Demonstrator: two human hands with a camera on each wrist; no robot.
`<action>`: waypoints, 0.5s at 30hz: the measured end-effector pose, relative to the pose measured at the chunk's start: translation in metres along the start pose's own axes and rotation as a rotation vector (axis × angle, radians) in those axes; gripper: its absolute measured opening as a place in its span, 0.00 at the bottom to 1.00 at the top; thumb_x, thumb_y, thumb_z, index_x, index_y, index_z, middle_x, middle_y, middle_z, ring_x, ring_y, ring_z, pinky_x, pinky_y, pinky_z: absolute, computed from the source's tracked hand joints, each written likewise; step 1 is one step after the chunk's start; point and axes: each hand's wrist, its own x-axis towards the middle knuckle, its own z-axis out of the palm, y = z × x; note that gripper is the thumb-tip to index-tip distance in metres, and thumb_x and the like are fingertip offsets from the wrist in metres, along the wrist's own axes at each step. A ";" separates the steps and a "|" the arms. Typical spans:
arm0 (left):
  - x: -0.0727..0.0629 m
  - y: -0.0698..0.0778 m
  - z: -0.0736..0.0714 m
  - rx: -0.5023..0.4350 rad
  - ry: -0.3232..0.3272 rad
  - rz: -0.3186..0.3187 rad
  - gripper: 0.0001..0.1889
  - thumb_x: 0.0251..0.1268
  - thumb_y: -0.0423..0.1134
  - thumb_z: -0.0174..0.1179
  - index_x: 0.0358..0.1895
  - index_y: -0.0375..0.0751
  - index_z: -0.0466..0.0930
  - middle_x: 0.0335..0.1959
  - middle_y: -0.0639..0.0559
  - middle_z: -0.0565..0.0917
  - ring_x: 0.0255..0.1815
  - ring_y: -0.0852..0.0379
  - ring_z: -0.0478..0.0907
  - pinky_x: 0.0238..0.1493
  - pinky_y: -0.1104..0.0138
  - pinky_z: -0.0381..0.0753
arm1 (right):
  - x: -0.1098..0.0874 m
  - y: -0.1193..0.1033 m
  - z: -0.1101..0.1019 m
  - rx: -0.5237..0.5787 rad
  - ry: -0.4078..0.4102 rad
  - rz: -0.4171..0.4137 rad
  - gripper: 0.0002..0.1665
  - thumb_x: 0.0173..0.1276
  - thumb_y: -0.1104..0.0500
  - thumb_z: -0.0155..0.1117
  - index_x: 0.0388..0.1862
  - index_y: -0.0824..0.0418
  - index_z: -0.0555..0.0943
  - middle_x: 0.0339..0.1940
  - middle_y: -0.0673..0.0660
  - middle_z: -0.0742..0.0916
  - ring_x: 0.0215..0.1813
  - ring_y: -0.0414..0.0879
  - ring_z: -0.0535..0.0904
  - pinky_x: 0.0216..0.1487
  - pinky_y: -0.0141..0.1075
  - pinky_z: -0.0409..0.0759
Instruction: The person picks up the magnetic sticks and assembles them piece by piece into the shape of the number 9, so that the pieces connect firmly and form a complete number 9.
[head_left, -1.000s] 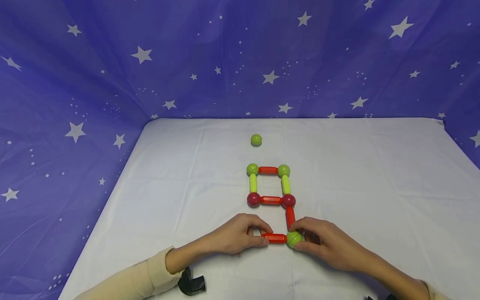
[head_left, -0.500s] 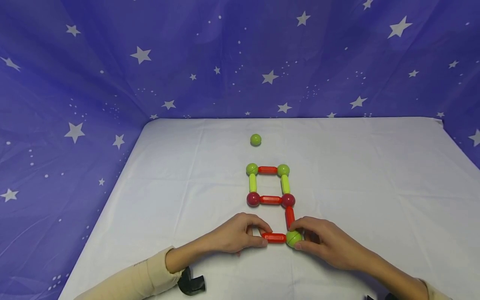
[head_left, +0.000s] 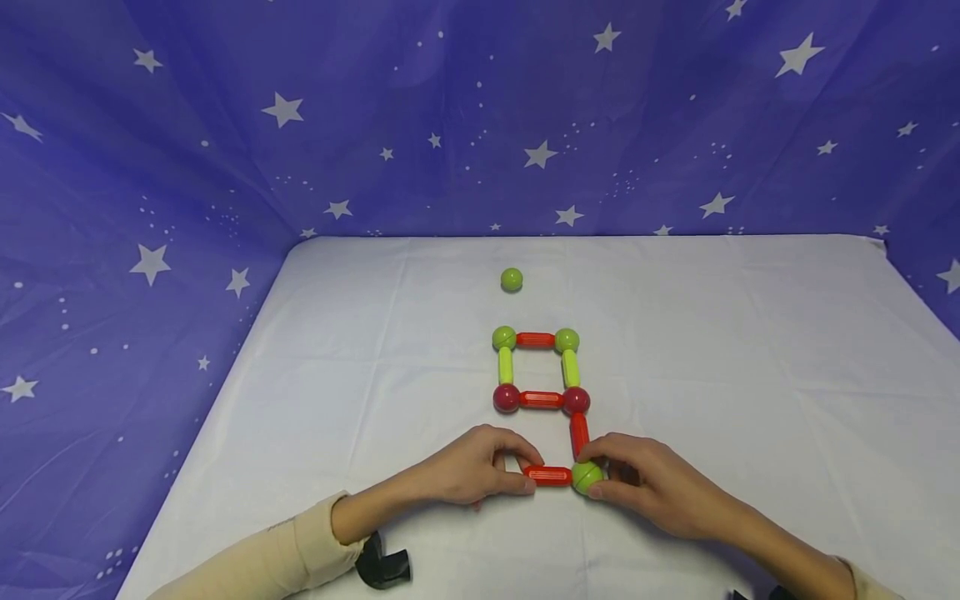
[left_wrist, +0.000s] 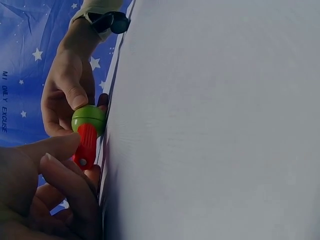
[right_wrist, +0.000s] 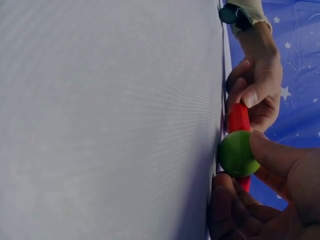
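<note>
In the head view my left hand (head_left: 480,468) pinches the left end of a red rod (head_left: 549,476) lying on the white cloth. The rod's right end touches a green ball (head_left: 587,477), which my right hand (head_left: 660,483) pinches between thumb and fingers. A second red rod (head_left: 580,435) runs from that ball up to a dark red ball (head_left: 576,401). This is the lower right corner of a square (head_left: 542,400) of rods and balls. In the left wrist view the rod (left_wrist: 87,145) meets the ball (left_wrist: 89,119); the right wrist view shows the same ball (right_wrist: 238,154).
Beyond the square, a loose green ball (head_left: 512,279) lies on the white-covered table (head_left: 712,350). A starry blue cloth (head_left: 480,125) hangs behind and at the sides. A black wrist device (head_left: 383,562) is by the left sleeve (head_left: 285,550).
</note>
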 end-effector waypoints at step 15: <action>0.004 0.013 -0.038 -0.087 0.192 0.004 0.13 0.65 0.38 0.66 0.50 0.38 0.83 0.36 0.53 0.80 0.13 0.59 0.66 0.13 0.68 0.67 | -0.001 -0.003 -0.001 0.005 -0.014 0.034 0.18 0.68 0.46 0.67 0.53 0.49 0.81 0.38 0.42 0.82 0.33 0.38 0.76 0.32 0.31 0.76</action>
